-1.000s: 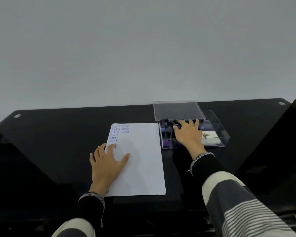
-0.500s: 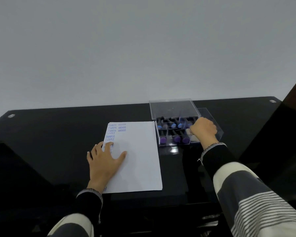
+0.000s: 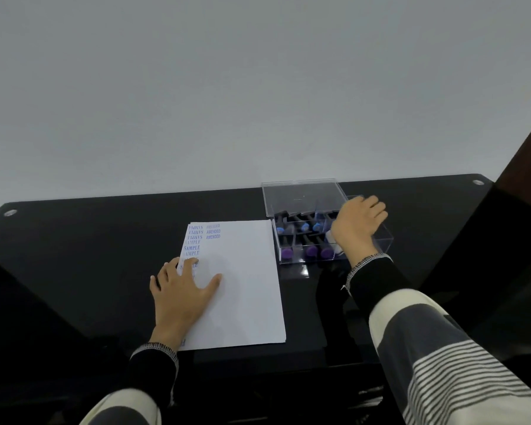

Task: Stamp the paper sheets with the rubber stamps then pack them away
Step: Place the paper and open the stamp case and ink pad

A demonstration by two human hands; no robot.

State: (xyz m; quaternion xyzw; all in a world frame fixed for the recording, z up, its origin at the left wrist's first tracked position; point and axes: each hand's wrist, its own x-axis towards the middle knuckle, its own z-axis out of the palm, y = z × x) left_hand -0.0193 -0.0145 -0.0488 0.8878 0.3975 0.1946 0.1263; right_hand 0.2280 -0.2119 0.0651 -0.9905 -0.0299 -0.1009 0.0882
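Nearest me, my left hand (image 3: 181, 289) lies flat with fingers spread on the paper (image 3: 239, 286), pinning it to the black table (image 3: 74, 256). Blue stamped words run down the sheet's far left corner. Just right of it sits the clear box (image 3: 383, 240) of stamps (image 3: 311, 250), lid (image 3: 301, 196) propped behind. My right hand (image 3: 357, 225) reaches into the box's right end; I cannot tell whether it holds anything.

Paper sheet (image 3: 242, 283) — stamped "SAMPLE" and "AMENDED", repeated in rows.
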